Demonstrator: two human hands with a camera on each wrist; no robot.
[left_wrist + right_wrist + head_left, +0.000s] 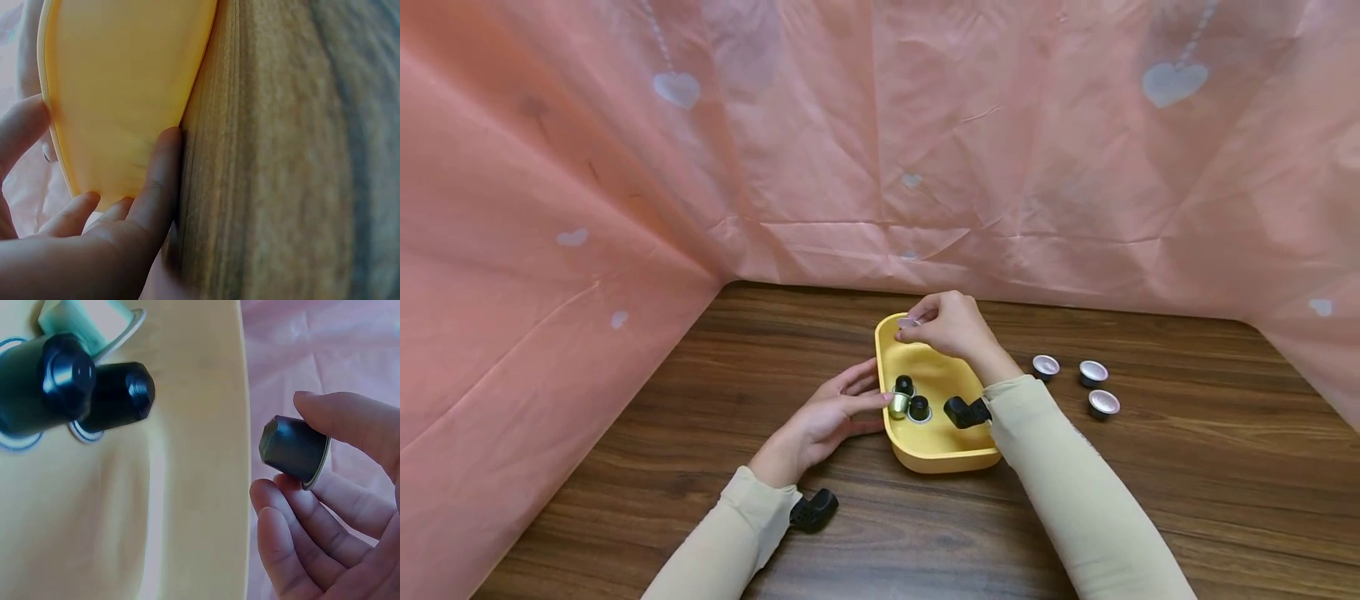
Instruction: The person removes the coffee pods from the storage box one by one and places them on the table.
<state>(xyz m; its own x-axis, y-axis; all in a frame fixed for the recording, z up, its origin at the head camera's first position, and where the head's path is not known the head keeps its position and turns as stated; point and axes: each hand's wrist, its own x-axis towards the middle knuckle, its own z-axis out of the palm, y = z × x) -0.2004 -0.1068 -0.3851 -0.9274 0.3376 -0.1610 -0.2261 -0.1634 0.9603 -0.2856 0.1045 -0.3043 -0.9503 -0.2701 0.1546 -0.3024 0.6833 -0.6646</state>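
Observation:
A coffee capsule, dark-bodied with a pale lid, is pinched between the thumb and fingers of my right hand, over the far end of a yellow tub. My left hand holds the tub's left wall, thumb at the rim and fingers along the outside. Inside the tub, toward its left side, lie a light green capsule and two black ones, a near black capsule and a far black capsule. The right wrist view shows these three close together.
Right of the tub, three capsules stand lid up on the wooden table: a left capsule, a far capsule and a near capsule. Pink cloth with hearts hangs behind and along the left.

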